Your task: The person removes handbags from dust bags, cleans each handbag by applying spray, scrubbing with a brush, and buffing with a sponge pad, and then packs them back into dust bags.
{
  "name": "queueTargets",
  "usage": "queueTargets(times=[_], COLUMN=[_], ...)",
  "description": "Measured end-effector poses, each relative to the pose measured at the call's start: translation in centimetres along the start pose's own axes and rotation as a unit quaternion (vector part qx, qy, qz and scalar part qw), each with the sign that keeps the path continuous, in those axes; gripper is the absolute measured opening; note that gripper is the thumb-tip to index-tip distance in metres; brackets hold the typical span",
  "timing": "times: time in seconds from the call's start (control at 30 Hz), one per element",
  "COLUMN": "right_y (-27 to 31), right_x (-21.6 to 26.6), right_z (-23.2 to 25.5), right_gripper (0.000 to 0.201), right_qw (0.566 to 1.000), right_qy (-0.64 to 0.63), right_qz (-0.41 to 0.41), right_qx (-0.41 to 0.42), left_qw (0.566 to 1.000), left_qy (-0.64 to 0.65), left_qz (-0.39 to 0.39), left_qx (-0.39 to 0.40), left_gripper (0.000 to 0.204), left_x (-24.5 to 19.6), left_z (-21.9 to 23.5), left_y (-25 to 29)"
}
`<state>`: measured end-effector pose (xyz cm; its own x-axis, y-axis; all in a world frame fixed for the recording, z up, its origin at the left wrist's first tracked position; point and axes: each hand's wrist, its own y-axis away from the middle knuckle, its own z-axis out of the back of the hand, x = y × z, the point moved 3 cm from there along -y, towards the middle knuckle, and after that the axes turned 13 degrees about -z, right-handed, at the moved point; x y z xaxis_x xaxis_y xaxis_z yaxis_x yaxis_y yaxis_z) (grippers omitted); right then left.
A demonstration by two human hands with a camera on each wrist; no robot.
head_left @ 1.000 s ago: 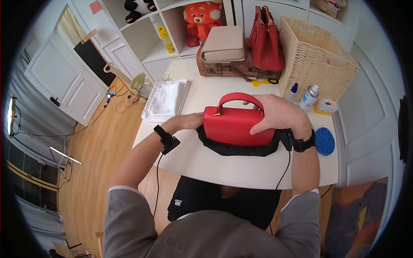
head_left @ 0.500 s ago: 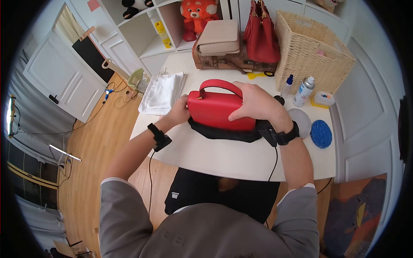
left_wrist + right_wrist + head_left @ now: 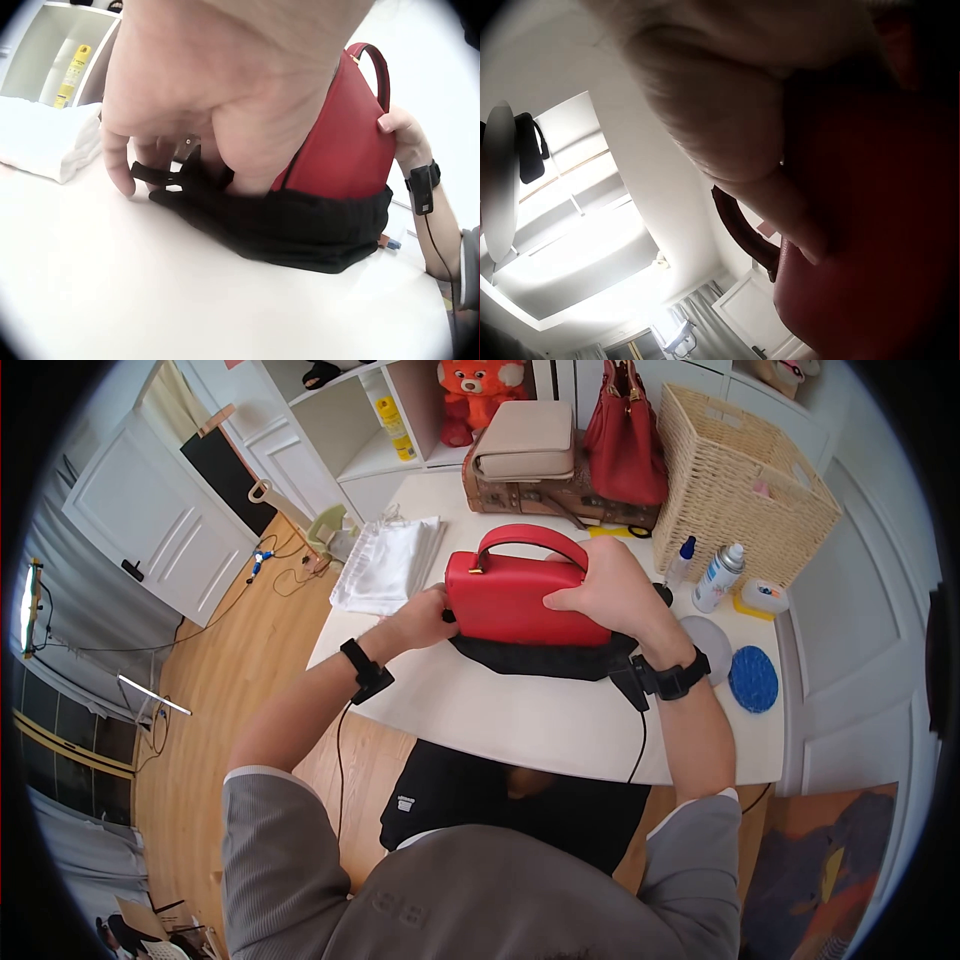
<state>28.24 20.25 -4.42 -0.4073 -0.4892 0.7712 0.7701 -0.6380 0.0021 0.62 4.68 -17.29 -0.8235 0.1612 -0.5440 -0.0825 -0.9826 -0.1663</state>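
Observation:
A red handbag (image 3: pixel 500 605) with a curved top handle (image 3: pixel 530 535) stands upright on the white table. Black cloth (image 3: pixel 535 659), like a soft dust bag, is gathered round its base. My right hand (image 3: pixel 612 592) grips the handbag over its top right end, thumb on the front face and the other fingers hidden behind. At the left end, my left hand (image 3: pixel 420 620) holds the edge of the black cloth. In the left wrist view its thumb reaches inside the cloth opening, and a black strap (image 3: pixel 154 175) shows by the fingers.
Folded white cloth (image 3: pixel 385 570) lies at the left. Behind stand a brown case (image 3: pixel 510 498) with a beige bag (image 3: pixel 530 440) on top, a dark red handbag (image 3: pixel 625 450) and a wicker basket (image 3: pixel 735 500). A spray can (image 3: pixel 718 578) and a blue disc (image 3: pixel 753 680) are at the right.
The red handbag and black cloth have shifted left and away from the table's front edge, uncovering a grey disc at the right. My left hand has drawn from behind the bag to its lower left corner.

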Motion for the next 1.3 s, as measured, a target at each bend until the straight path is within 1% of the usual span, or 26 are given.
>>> queueTargets(times=[0.03,0.1,0.13,0.17,0.2,0.23,0.27,0.33,0.37,0.4,0.47,0.53,0.63,0.67,0.73,0.77,0.83,0.87,0.93,1.0,1.03,1.1,1.17,1.2,1.27,1.3], right_y=[0.1,0.5,0.8,1.3,1.7,2.3,2.5,3.3,3.7,4.0,5.1,5.2,3.6,2.9,1.1,0.3,-1.6,-2.1,-3.0,-3.9,-3.7,-3.6,-3.5,-3.5,-3.4,-3.3], right_x=[0.1,0.3,0.4,0.7,0.9,1.3,1.6,1.8,2.1,2.1,1.9,1.6,0.0,-0.5,-1.4,-2.2,-3.5,-3.8,-4.6,-5.1,-4.5,-4.1,-4.2,-4.3,-4.3,-4.2], right_z=[0.1,0.6,0.9,1.6,2.3,2.9,3.5,5.1,5.7,6.2,7.6,8.2,8.1,7.8,6.8,6.4,5.0,4.6,3.6,2.9,2.8,2.6,2.6,2.5,2.6,2.6], right_gripper=[0.046,0.047,0.047,0.046,0.045,0.044,0.044,0.048,0.050,0.050,0.050,0.048,0.047,0.047,0.049,0.049,0.049,0.049,0.049,0.048,0.049,0.049,0.059,0.059,0.074,0.074], right_qw=[1.000,0.999,0.999,0.990,0.971,0.939,0.941,0.867,0.852,0.851,0.866,0.873,0.937,0.936,0.971,0.971,0.983,0.983,0.990,0.992,0.993,0.994,0.994,0.994,0.989,0.989], right_qy=[0.001,-0.038,-0.038,-0.138,-0.236,-0.340,-0.336,-0.486,-0.501,-0.502,-0.443,-0.428,-0.240,-0.242,-0.084,-0.085,-0.093,-0.093,-0.077,-0.059,-0.026,0.010,-0.020,-0.019,-0.002,0.001], right_qz=[0.002,0.019,0.021,0.024,0.027,0.044,0.046,0.107,0.140,0.141,0.157,0.150,0.097,0.095,0.002,0.002,-0.008,-0.006,-0.025,-0.020,-0.024,-0.026,-0.011,-0.012,0.001,0.001], right_qx=[0.000,-0.002,-0.001,-0.006,-0.011,-0.012,-0.010,-0.037,-0.060,-0.064,-0.168,-0.182,-0.235,-0.239,-0.223,-0.223,-0.160,-0.157,-0.112,-0.108,-0.108,-0.107,-0.109,-0.107,-0.149,-0.148], left_qw=[1.000,0.998,0.998,0.998,0.992,0.992,0.991,0.988,0.991,0.991,0.987,0.965,0.957,0.955,0.954,0.960,0.965,0.970,0.975,0.992,0.993,0.991,0.992,0.991,0.994,0.997], left_qy=[-0.001,-0.010,-0.011,-0.062,-0.114,-0.114,-0.129,-0.145,-0.131,-0.118,-0.138,-0.215,-0.238,-0.242,-0.241,-0.226,-0.212,-0.201,-0.189,-0.086,-0.084,0.013,0.043,0.071,0.053,0.032], left_qz=[0.000,0.046,0.047,-0.003,-0.052,-0.052,-0.046,-0.042,0.001,0.043,0.033,0.083,0.091,0.095,0.098,0.095,0.095,0.084,0.075,0.067,0.067,0.128,0.121,0.113,0.093,0.072], left_qx=[-0.002,0.032,0.030,0.022,0.012,0.008,-0.008,-0.023,0.014,0.052,0.074,0.128,0.140,0.140,0.146,0.136,0.124,0.107,0.089,0.058,0.057,0.034,0.012,-0.006,0.002,0.011], left_gripper=[0.035,0.036,0.036,0.037,0.039,0.039,0.040,0.041,0.044,0.047,0.046,0.044,0.044,0.044,0.044,0.044,0.043,0.042,0.041,0.036,0.036,0.032,0.031,0.030,0.025,0.021], left_x=[-0.6,-2.2,-1.5,-0.6,0.3,0.2,0.1,-1.1,-2.4,-3.4,-4.6,-6.8,-7.7,-7.9,-8.0,-7.9,-7.9,-8.1,-8.6,-8.9,-9.4,-9.9,-9.5,-9.3,-8.4,-7.9], left_z=[0.2,0.5,0.3,0.1,-0.1,0.0,-0.1,0.1,0.6,0.8,0.8,1.2,1.7,2.0,2.5,2.8,3.3,3.6,4.1,4.8,5.2,5.8,6.0,6.1,6.0,5.9], left_y=[0.0,0.0,0.1,0.1,0.1,0.2,0.4,0.6,0.7,0.8,1.3,2.1,3.4,3.8,4.2,4.4,4.6,4.7,4.8,4.5,4.4,4.3,4.5,4.6,4.6,4.6])
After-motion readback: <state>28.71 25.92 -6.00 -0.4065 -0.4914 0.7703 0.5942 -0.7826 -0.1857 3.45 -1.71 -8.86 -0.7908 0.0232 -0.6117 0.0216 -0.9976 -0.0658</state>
